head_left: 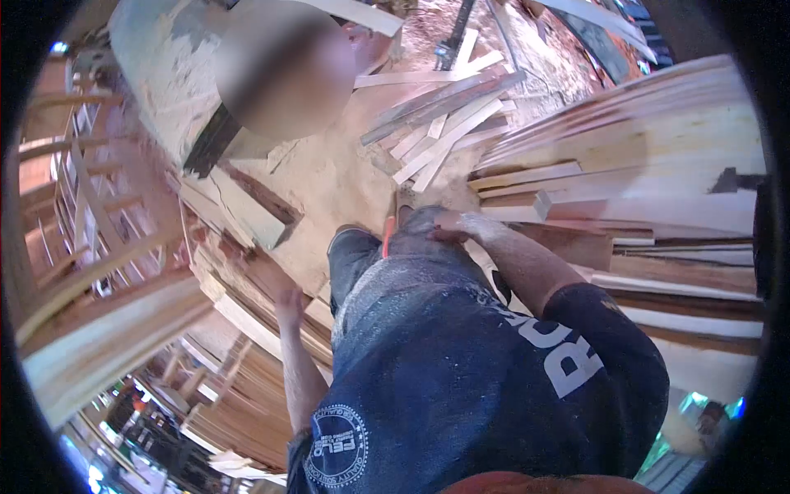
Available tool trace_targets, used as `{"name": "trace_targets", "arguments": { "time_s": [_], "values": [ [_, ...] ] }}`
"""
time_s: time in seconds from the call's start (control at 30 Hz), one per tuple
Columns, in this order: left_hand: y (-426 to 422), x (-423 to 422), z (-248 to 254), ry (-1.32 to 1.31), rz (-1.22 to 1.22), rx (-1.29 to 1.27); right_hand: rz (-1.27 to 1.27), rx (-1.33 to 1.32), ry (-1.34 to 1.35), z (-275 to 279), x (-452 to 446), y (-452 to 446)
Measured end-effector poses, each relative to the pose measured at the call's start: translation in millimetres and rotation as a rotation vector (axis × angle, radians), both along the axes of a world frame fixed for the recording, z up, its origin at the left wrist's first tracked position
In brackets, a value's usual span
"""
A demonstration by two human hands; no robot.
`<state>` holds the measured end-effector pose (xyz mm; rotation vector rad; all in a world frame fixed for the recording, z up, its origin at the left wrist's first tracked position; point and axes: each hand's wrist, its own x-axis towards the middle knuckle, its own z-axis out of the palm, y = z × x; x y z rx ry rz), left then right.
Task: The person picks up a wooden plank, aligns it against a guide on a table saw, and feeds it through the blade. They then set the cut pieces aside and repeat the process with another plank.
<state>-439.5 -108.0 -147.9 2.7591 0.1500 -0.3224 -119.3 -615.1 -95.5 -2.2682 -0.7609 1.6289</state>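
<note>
My left hand [288, 308] hangs low on the left beside stacked boards [248, 323]. It is smeared, so its finger shape is unclear, and I make out nothing held in it. On the front of my dark, dusty trousers [354, 255] lies my right hand [449, 228], its fingers stretched across the thigh with nothing visible in them. An orange-red strip [388, 236] shows between my legs, left of that hand; its kind is unclear. Pale dust covers my trousers and the hem of my navy T-shirt [461, 387].
Thin wooden offcuts [453, 132] lie crossed on the sawdust-covered floor [329, 177] ahead. Long planks [658, 165] are stacked on the right. A short timber block [247, 206] lies front left, near timber framing [82, 189]. A round blur hides part of the area ahead.
</note>
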Motion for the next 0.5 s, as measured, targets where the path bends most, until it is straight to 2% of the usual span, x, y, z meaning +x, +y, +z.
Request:
{"name": "trace_targets", "arguments": {
  "time_s": [0.03, 0.13, 0.23, 0.27, 0.33, 0.37, 0.43, 0.47, 0.5],
  "values": [
    [1, 68, -1, 0.089, 0.561, -0.447, -0.061, 0.046, 0.054, -23, -5, -12],
    [-26, 263, 65, 0.146, 0.769, -0.712, -0.203, 0.083, 0.076, -1, -17, -28],
    [-21, 385, 26, 0.218, 0.514, -0.723, -0.475, 0.306, 0.179, 18, -34, -42],
    [-33, 419, 9, 0.198, 0.445, -0.722, -0.562, 0.306, 0.193, 27, -41, -47],
    [-62, 478, -21, 0.366, 0.34, -0.694, -0.729, 0.311, 0.22, 46, -53, -48],
    [-72, 503, -53, 0.412, 0.189, -0.579, -0.804, 0.298, 0.206, 39, -67, -45],
    [-115, 545, -103, 0.536, 0.038, -0.461, -0.945, 0.255, 0.162, 29, -86, -40],
    [-126, 560, -150, 0.521, -0.11, -0.436, -1.013, 0.222, 0.14, 32, -92, -34],
    [-160, 577, -143, 0.548, -0.24, -0.313, -1.12, 0.146, 0.106, 33, -95, -23]
  ]
}}
